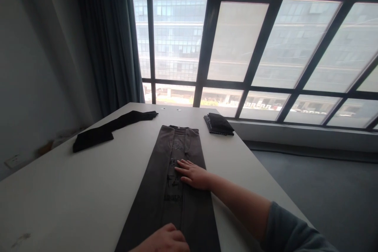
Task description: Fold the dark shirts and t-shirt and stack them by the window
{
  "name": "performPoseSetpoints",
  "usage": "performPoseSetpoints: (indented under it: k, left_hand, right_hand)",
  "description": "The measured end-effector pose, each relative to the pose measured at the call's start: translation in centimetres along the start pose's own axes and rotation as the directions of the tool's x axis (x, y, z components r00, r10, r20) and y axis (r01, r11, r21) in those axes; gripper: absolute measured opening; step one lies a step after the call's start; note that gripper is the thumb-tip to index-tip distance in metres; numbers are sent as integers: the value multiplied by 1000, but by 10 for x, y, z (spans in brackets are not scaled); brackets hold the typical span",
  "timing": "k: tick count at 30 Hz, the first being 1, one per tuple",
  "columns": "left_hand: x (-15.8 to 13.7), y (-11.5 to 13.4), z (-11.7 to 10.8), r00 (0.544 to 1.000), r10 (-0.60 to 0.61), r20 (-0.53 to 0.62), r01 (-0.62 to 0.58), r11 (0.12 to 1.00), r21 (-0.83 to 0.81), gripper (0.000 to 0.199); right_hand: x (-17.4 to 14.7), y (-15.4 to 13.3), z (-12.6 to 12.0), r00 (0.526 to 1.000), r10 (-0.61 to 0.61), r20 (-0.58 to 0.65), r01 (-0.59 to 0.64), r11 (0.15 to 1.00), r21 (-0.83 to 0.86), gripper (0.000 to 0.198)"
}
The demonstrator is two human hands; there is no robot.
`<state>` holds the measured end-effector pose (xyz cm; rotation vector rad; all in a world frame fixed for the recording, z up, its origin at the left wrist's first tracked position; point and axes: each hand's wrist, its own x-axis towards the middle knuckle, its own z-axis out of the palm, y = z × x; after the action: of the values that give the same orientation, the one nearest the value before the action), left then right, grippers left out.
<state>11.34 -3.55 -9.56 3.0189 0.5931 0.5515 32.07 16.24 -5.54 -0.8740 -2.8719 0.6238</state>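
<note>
A dark grey shirt lies on the table, folded into a long strip with its neckline at the far end and dark printing down the middle. My right hand rests flat on it, over the print, with fingers stretched out. At the bottom edge of the view, my left hand is on the near part of the shirt, its fingers curled in. What those fingers hold, if anything, is hidden, and the shirt's near end is out of view.
The white table runs away toward a large framed window. On its far left lies a long black garment. A folded stack of dark cloth sits near the right edge. A dark curtain hangs behind.
</note>
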Motion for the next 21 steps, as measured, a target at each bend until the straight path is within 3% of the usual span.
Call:
performPoseSetpoints:
  k: [4, 8, 12, 15, 18, 21]
  left_hand:
    - [7, 10, -19, 998, 53, -35, -53, 999, 9, 21]
    - [8, 23, -36, 999, 27, 21, -27, 1000, 8, 19]
    - [0, 39, -64, 994, -12, 107, 34, 979, -203, 10]
    - [-15, 43, -89, 984, -61, 169, 126, 904, -408, 7]
    - [-41, 34, -105, 958, -244, 150, 287, 836, -468, 11]
    - [-75, 19, -106, 890, -440, 118, 454, 841, -295, 25]
  right_hand:
    - [-16, -12, -2, 1000, -7, -1, 7, 1000, -5, 60]
    - [-21, -7, -4, 994, 91, -65, -94, 994, -47, 63]
    - [-27, 1, -3, 968, 214, -129, -222, 974, -51, 65]
    - [-39, -11, 5, 955, 236, -182, -247, 968, -38, 66]
    - [-62, -46, 24, 975, 168, -145, -172, 985, -15, 74]
    - [-92, -93, 47, 996, 87, -34, -87, 996, 3, 79]
